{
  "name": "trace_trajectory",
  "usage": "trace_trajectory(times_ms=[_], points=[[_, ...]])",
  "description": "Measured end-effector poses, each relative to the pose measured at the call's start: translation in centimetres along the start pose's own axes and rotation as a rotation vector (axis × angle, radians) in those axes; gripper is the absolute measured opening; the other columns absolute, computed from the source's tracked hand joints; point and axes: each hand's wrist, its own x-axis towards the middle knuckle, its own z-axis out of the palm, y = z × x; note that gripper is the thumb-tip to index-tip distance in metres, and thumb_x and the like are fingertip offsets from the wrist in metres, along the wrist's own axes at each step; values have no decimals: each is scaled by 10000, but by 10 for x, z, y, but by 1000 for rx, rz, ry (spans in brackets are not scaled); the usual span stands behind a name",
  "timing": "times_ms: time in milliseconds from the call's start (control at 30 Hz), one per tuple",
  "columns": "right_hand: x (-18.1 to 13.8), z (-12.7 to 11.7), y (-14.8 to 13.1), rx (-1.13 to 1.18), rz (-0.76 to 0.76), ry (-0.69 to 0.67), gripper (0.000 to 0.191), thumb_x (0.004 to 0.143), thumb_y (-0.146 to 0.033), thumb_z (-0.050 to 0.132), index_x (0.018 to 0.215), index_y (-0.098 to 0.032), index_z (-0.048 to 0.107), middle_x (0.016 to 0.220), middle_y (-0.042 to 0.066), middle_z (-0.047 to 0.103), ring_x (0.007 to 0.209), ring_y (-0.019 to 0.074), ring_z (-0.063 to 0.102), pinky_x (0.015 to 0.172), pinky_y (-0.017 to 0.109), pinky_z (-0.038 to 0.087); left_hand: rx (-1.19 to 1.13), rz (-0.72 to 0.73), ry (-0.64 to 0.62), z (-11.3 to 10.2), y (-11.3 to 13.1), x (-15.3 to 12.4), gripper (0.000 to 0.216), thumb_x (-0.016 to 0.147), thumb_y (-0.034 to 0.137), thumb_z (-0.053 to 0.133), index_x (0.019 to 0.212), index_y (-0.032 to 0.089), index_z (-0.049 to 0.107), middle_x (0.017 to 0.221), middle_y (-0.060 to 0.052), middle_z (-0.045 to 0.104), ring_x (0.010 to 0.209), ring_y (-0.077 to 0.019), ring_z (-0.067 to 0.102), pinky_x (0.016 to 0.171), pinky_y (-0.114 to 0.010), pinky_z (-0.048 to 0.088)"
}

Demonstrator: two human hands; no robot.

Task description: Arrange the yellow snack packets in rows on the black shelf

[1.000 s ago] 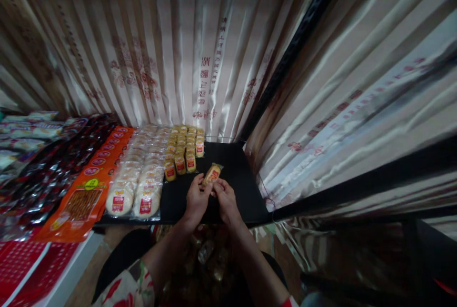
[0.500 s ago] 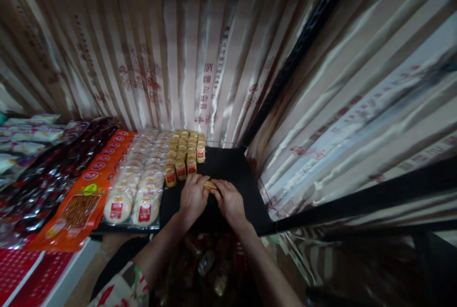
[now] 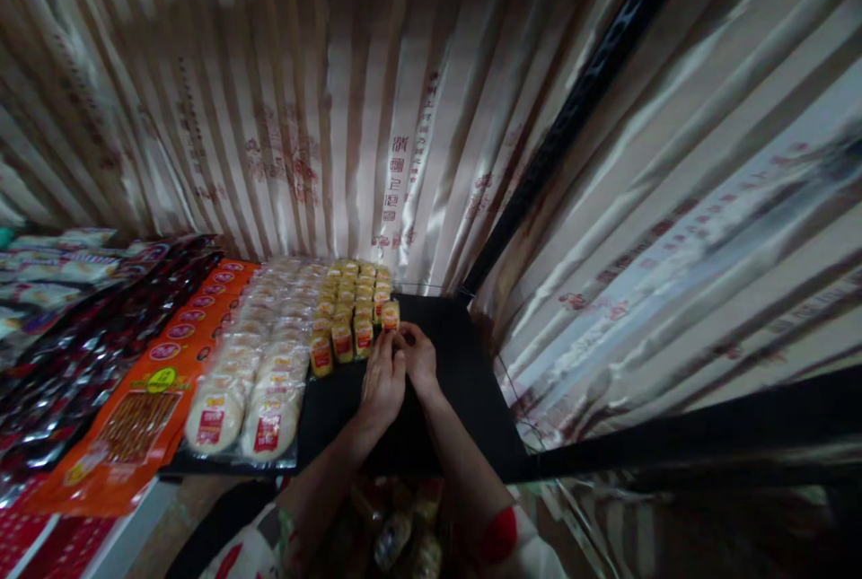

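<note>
At one yellow packet [image 3: 391,316], two hands [image 3: 383,377] [image 3: 419,358] (both bare) meet.

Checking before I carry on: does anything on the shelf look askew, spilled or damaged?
Nothing visibly spilled or damaged. One slight oddity: the nearest orange packet seems to jut past the front edge of the black shelf, while the round white packets beside it end about there. The small yellow packets stand in orderly rows.

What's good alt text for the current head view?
A left hand and a right hand are together at a small yellow packet, frontmost in the rightmost row on a black shelf. Leftward lie round wrapped packets and orange packets; curtains hang behind.
</note>
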Motion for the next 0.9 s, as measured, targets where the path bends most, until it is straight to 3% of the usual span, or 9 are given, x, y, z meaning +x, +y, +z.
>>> trace_trajectory(times_ms=[167,400,667,900], points=[[9,11,1,-82,1,-29,236,738,-328,528,901,-202,643,884,27,657,795,167,607,740,274,463,-140,-136,-18,4,-3,13,450,877,285,341,1287,121,430,1420,-115,365,1327,-195,300,1128,-363,195],[5,14,0,-199,-59,9,255,769,-279,492,997,-215,590,938,40,617,787,160,590,692,266,451,-232,-177,-13,10,-10,16,451,874,260,366,1299,118,421,1432,-108,345,1340,-191,268,1139,-346,156],[9,18,1,-104,-67,-64,203,745,-236,461,900,-195,585,797,14,622,721,154,586,649,255,440,-229,-192,-18,10,-11,20,451,873,225,357,1295,77,421,1441,-131,315,1346,-193,246,1141,-338,145],[0,14,2,-3,-40,-23,303,715,-204,498,1000,-162,594,935,62,634,747,152,592,695,271,469,-180,-187,3,9,-7,14,419,874,238,360,1251,91,468,1412,-138,367,1331,-195,286,1129,-364,185]])
